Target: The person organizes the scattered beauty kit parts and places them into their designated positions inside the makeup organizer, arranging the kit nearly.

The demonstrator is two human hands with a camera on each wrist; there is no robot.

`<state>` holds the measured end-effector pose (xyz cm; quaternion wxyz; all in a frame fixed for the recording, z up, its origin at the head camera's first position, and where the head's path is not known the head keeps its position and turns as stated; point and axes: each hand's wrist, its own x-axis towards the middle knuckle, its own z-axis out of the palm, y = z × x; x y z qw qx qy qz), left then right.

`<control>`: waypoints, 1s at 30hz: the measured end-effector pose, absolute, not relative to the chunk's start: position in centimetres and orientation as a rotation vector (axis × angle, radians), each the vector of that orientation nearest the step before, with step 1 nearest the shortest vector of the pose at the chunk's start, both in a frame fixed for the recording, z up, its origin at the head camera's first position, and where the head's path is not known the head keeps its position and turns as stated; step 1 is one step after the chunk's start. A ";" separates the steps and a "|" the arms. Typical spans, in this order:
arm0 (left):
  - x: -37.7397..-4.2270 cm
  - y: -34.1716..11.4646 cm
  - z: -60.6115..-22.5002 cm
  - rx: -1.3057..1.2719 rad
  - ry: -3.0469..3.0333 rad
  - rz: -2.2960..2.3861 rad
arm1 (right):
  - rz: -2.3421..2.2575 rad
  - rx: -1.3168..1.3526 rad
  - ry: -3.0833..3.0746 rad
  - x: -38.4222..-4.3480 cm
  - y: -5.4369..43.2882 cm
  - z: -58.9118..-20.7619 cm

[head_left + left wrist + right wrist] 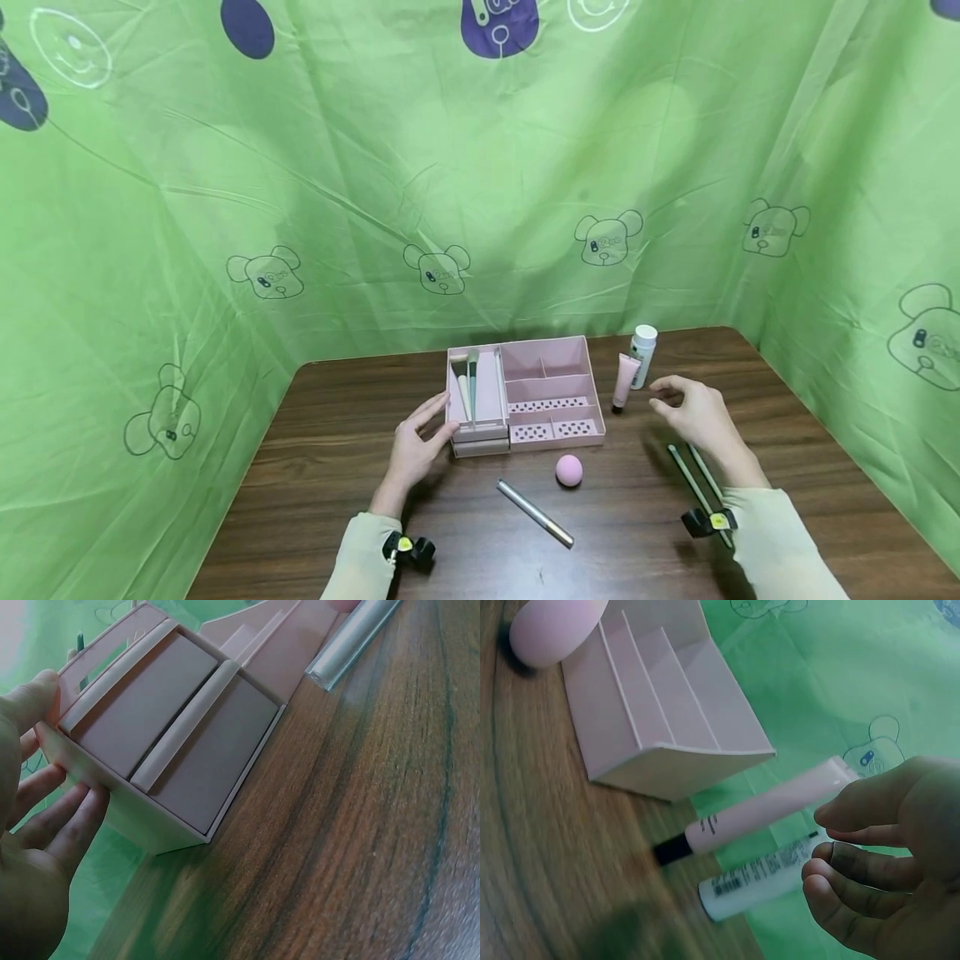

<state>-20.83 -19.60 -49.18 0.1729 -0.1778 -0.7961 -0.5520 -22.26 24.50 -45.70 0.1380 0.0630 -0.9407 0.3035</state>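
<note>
My left hand (414,446) rests on a pink desk organizer (551,384). In the left wrist view the thumb lies by its top front corner, and the fingers (69,817) touch its side wall, next to two drawers (142,705). Two makeup brushes (472,385) lie in the organizer's top left section. My right hand (701,415) hovers just right of a pink squeeze tube (626,380) and a white bottle (643,354). In the right wrist view its fingers are loosely bent, with nothing between them, close to the tube and bottle, which stand upright.
A pink ball-shaped sponge (569,471) lies in front of the organizer. Nearby is a silver pen-like tube (535,513). Two thin green sticks (691,479) lie under the right forearm. A green printed curtain (517,167) surrounds the wooden table (330,467).
</note>
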 end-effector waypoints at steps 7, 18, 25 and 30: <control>-20.8 -19.6 -49.2 -0.509 -2.250 -1.588 | 0.857 0.137 -2.747 -21.6 26.2 -46.7; -20.9 -19.4 -49.3 -0.526 -2.235 -1.590 | 0.806 0.078 -2.807 -20.7 28.1 -47.9; -21.1 -19.4 -49.6 -0.561 -2.223 -1.607 | 0.751 0.038 -2.875 -19.9 29.5 -48.9; -21.3 -19.6 -49.8 -0.529 -2.240 -1.561 | 0.756 0.031 -2.890 -19.7 30.2 -49.6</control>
